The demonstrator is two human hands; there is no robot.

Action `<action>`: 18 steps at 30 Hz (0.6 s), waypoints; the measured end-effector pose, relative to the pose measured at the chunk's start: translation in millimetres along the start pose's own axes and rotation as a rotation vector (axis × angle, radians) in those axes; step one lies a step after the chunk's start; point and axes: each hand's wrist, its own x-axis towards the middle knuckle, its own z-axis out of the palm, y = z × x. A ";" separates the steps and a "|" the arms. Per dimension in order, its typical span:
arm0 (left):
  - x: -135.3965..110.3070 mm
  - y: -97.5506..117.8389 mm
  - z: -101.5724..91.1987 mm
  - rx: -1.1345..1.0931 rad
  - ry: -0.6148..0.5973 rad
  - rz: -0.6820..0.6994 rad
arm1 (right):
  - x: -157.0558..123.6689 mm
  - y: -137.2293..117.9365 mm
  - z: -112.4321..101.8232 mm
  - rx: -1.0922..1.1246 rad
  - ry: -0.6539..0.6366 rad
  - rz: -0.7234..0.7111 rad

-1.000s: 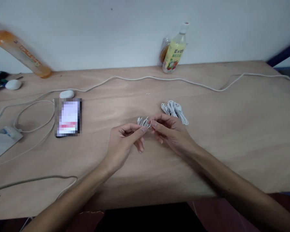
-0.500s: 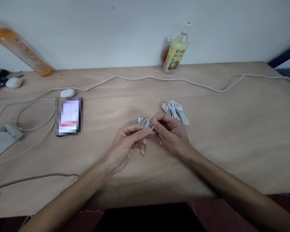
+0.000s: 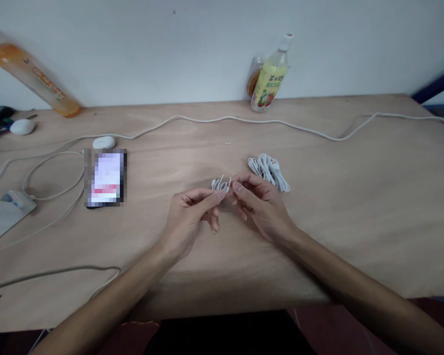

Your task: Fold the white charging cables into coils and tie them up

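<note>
My left hand (image 3: 192, 217) and my right hand (image 3: 261, 204) meet above the middle of the wooden table (image 3: 355, 207). Both pinch a small bundle of thin white cable (image 3: 221, 184) between thumb and forefinger, the left from its near side, the right from its right side. The other fingers curl in. A second coiled white cable bundle (image 3: 269, 170) lies on the table just beyond my right hand, untouched.
A phone (image 3: 105, 178) lies left of centre, with a white earbud case (image 3: 103, 142) behind it. A long white cord (image 3: 244, 120) runs across the back. A yellow drink bottle (image 3: 269, 79) stands at the wall, an orange bottle (image 3: 33, 81) leans far left. More cords (image 3: 52, 197) loop at left.
Both hands stay pinched on the small cable bundle and shift only slightly; the fingertips work at it and the bundle has been drawn a little tighter.
</note>
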 end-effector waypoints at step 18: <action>2.5 -3.2 -9.1 0.533 0.260 0.419 | 0.0 -13.5 -0.1 -0.236 0.234 -0.022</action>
